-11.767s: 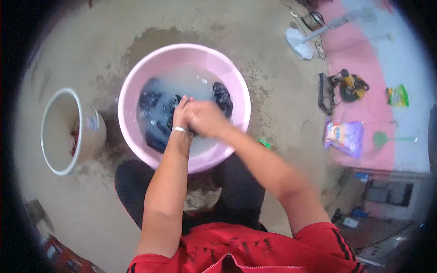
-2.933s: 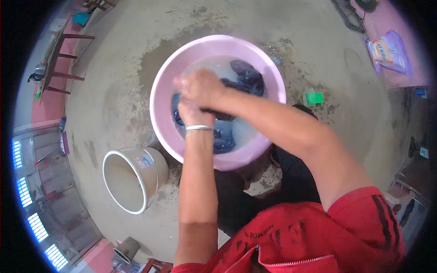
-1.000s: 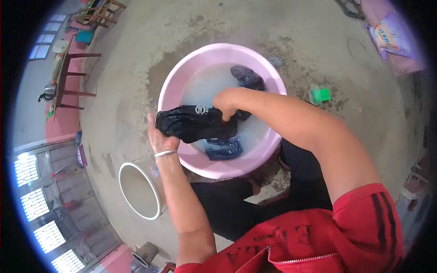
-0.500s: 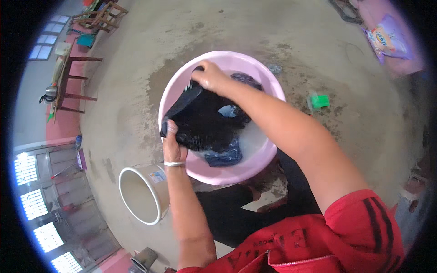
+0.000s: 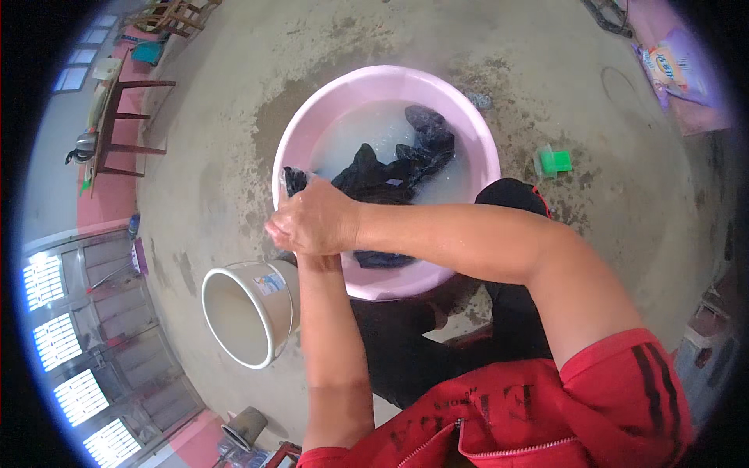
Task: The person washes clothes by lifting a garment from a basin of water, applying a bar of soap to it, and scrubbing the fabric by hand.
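My right hand (image 5: 318, 217) is closed over the near-left rim of a pink basin (image 5: 477, 132), its fingers curled round bunched cloth. My left hand (image 5: 314, 260) is mostly hidden beneath it, also closed on the wet black garment. A dark fold of this black garment (image 5: 374, 178) pokes up past the hands; the rest trails down into cloudy water. At the basin's far right lies another dark, wet piece (image 5: 431, 132), and I cannot tell whether it is part of the same garment.
A whitish bucket (image 5: 253, 316) lies tilted left of the basin. On the damp floor to the right is a green scoop-like plastic thing (image 5: 555, 161). A purple packet (image 5: 677, 69) lies at the far right, and a wooden table (image 5: 117, 117) stands along the left wall.
My right hand has come down and left from the basin's far side to meet my left hand. The spread-out garment is now bunched between them, and more cloudy water shows.
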Demonstrator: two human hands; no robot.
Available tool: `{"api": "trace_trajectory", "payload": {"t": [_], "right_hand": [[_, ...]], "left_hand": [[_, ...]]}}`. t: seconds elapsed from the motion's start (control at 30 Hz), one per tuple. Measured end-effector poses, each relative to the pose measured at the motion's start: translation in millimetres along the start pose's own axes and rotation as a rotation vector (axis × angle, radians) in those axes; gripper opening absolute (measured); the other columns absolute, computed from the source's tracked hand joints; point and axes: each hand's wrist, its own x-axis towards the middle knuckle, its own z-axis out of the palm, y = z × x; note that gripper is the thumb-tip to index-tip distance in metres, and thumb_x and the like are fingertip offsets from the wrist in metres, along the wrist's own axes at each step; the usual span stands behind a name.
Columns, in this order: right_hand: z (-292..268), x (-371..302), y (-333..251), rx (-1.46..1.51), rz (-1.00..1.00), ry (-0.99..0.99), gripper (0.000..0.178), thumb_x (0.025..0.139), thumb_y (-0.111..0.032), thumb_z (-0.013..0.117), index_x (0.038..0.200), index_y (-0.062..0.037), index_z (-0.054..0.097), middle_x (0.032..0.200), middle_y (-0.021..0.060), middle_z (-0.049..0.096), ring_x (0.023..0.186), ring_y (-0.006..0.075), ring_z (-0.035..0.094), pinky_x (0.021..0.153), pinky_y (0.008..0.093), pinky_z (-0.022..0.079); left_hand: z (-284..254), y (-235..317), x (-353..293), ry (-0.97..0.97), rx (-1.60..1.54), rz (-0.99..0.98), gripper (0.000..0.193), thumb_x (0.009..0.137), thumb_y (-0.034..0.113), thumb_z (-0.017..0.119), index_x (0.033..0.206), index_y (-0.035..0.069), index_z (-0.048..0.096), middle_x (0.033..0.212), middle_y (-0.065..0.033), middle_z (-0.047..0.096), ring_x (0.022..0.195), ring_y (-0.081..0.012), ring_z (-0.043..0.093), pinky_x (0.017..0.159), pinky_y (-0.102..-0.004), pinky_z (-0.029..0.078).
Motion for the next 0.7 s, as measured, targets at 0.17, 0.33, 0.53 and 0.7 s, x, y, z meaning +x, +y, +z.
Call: {"api": "trace_trajectory", "payload": {"t": [0.17, 0.33, 0.53, 0.7], "right_hand": [[-24.2, 28.7, 45.8, 0.341, 0.345, -0.116, 0.036, 0.080, -0.042, 0.058, 0.087, -0.0067, 0.063, 0.073, 0.0164, 0.064, 0.076, 0.0340, 0.063, 0.071, 0.0412, 0.048], [-44.5, -4.4, 54.3, 0.212, 0.275, -0.935, 0.044, 0.071, -0.038, 0.067, 0.098, -0.0023, 0.065, 0.087, 0.0161, 0.067, 0.083, 0.0258, 0.064, 0.077, 0.0371, 0.048], [-29.3, 28.6, 88.4, 0.601, 0.552, -0.076, 0.039, 0.074, -0.029, 0.063, 0.099, 0.0010, 0.065, 0.092, 0.0185, 0.067, 0.084, 0.0227, 0.065, 0.079, 0.0338, 0.049], [14.5, 34.6, -6.4, 0.604, 0.311, -0.009, 0.033, 0.076, -0.031, 0.058, 0.098, -0.0066, 0.062, 0.087, 0.0211, 0.065, 0.086, 0.0365, 0.062, 0.080, 0.0408, 0.048]], "left_hand": [[-9.1, -73.3, 47.5, -1.090, -2.302, -0.056, 0.045, 0.092, 0.045, 0.045, 0.104, 0.004, 0.058, 0.103, -0.0135, 0.063, 0.093, -0.0282, 0.062, 0.086, -0.0445, 0.050], [15.4, -92.8, 78.2, -1.060, -2.269, -0.180, 0.046, 0.090, 0.045, 0.046, 0.102, 0.003, 0.061, 0.102, -0.0147, 0.065, 0.093, -0.0310, 0.063, 0.085, -0.0462, 0.050], [31.9, -79.9, 73.8, -1.103, -2.205, -0.436, 0.036, 0.081, 0.029, 0.044, 0.100, 0.003, 0.061, 0.106, -0.0155, 0.064, 0.096, -0.0339, 0.061, 0.091, -0.0488, 0.046], [61.1, -79.1, 81.1, -1.196, -2.421, -0.053, 0.038, 0.081, 0.034, 0.047, 0.101, 0.005, 0.061, 0.101, -0.0140, 0.064, 0.095, -0.0313, 0.060, 0.085, -0.0472, 0.047]]}}
